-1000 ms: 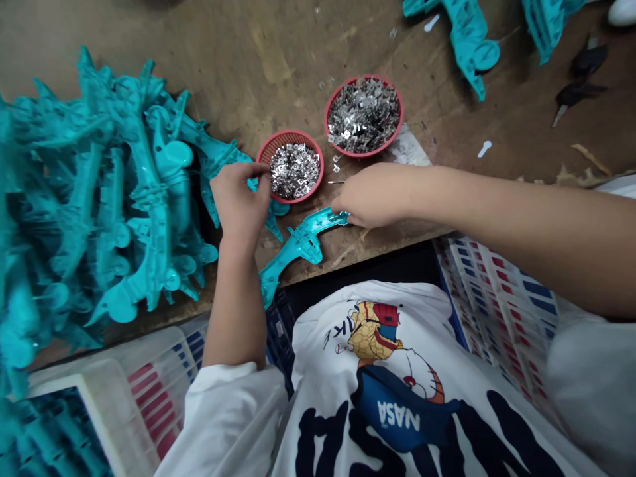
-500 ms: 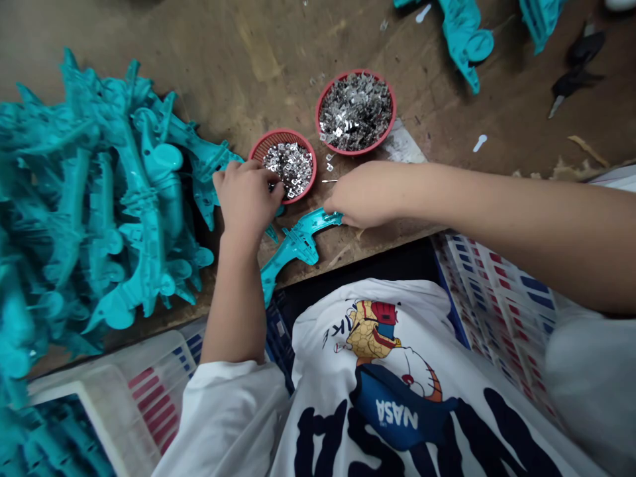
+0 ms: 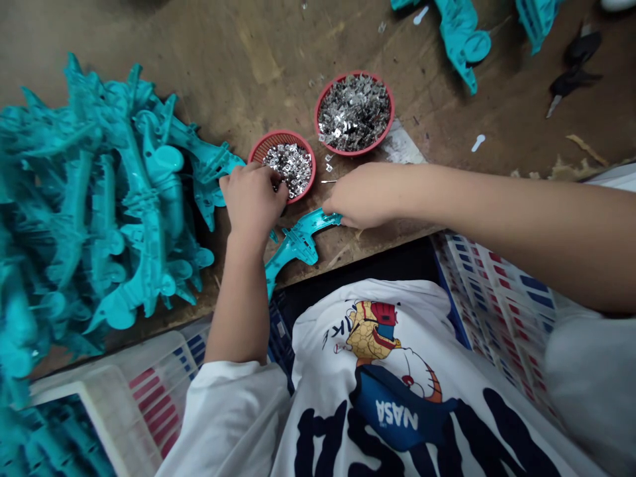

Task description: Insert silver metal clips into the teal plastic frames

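My left hand (image 3: 254, 199) is at the left rim of the small red basket (image 3: 257, 147), fingers bent into the small metal clips (image 3: 293, 165) inside. Whether a clip is pinched there, I cannot make out. My right hand (image 3: 365, 193) is closed on the right end of a turquoise plastic part (image 3: 301, 242), which lies slantwise along the table's front edge. A thin metal rod (image 3: 328, 181) pokes out by the right hand's fingers; its other end is hidden. Two loose clips (image 3: 328, 163) lie between the baskets.
A larger red basket (image 3: 390, 126) full of metal clips stands behind. Turquoise parts (image 3: 134, 192) are heaped at the left, with more (image 3: 460, 40) at the back right. Keys (image 3: 571, 73) lie at the right. White plastic crates (image 3: 94, 417) flank my lap.
My left hand has shifted slightly to the right at the small basket. The right hand and the turquoise part stay nearly where they were.
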{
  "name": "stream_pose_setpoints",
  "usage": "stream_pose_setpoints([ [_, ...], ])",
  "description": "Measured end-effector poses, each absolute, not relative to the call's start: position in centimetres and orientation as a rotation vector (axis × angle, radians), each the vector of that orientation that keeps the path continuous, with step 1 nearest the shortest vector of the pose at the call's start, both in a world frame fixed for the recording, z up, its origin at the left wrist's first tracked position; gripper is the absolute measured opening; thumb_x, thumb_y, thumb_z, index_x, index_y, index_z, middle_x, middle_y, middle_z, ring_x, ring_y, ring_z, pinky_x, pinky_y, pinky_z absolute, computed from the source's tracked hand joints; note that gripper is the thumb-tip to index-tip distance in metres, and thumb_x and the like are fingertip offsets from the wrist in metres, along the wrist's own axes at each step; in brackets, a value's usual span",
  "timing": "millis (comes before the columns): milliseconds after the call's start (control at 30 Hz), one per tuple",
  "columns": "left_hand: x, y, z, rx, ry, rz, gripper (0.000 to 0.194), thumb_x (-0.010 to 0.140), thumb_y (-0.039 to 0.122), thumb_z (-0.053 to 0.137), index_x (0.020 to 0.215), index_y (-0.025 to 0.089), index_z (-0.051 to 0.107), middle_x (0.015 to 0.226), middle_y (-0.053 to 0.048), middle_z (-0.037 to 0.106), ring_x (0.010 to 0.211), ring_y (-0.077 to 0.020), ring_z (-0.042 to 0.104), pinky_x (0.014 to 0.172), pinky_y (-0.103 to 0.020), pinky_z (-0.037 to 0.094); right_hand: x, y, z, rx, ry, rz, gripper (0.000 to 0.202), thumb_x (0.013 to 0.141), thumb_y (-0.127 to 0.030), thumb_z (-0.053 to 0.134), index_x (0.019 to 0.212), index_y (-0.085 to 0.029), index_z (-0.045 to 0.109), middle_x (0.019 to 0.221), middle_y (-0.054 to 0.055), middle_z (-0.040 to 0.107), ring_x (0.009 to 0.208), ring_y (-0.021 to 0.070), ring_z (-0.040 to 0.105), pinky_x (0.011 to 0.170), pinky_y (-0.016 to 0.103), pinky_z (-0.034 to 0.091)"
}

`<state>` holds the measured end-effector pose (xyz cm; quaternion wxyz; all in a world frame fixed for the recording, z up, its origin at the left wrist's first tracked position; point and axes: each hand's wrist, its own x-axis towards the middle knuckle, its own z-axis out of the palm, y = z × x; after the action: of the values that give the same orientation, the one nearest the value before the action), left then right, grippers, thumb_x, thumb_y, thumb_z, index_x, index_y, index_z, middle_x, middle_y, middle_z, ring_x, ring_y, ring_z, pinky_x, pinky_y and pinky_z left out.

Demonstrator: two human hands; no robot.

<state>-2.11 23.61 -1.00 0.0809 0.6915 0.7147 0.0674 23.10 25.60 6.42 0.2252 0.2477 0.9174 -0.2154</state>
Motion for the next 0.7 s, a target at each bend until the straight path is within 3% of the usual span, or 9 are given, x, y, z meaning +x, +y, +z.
stream_pose_setpoints([
  [200, -2.0, 24.0, -0.9, 2.083, 2.171, 0.102, 0.018, 0.097, 0.038, 0.067, 0.093, 0.023, 0.075, 0.118, -0.012, 0.083, 0.140, -0.0430, 0.069, 0.122, -0.068, 0.044, 23.1, 25.7, 6.7, 0.637, 2.501, -0.567, 0.037, 0.113, -0.020, 0.066, 0.147, -0.021, 0.083, 0.126, 0.013, 0.086, 0.112, 0.0326, 0.081, 0.088, 0.042, 0.058],
  [400, -2.6, 23.8, -1.4, 2.111, 2.142, 0.279, 0.010, 0.098, 0.029, 0.067, 0.096, 0.025, 0.076, 0.113, -0.014, 0.082, 0.131, -0.0423, 0.073, 0.120, -0.064, 0.049, 23.0, 25.6, 6.9, 0.890, 2.574, -0.533, 0.040, 0.114, -0.022, 0.063, 0.148, -0.019, 0.082, 0.131, 0.015, 0.084, 0.122, 0.0337, 0.078, 0.100, 0.044, 0.058],
  [600, -2.9, 22.9, -0.6, 2.062, 1.929, 0.639, 0.014, 0.102, 0.031, 0.070, 0.106, 0.024, 0.082, 0.111, -0.007, 0.086, 0.108, -0.0280, 0.078, 0.105, -0.044, 0.060, 23.2, 26.4, 7.2, 1.197, 2.726, -0.519, 0.037, 0.114, -0.022, 0.057, 0.138, -0.020, 0.084, 0.138, 0.016, 0.084, 0.125, 0.0383, 0.081, 0.091, 0.043, 0.061],
  [700, -2.7, 22.4, 0.1, 2.046, 1.883, 0.717, 0.013, 0.101, 0.030, 0.072, 0.104, 0.025, 0.083, 0.110, -0.006, 0.087, 0.107, -0.0263, 0.078, 0.103, -0.041, 0.060, 23.4, 26.8, 6.6, 1.257, 2.805, -0.535, 0.039, 0.115, -0.024, 0.053, 0.141, -0.024, 0.082, 0.138, 0.012, 0.084, 0.127, 0.0374, 0.080, 0.089, 0.042, 0.059],
])
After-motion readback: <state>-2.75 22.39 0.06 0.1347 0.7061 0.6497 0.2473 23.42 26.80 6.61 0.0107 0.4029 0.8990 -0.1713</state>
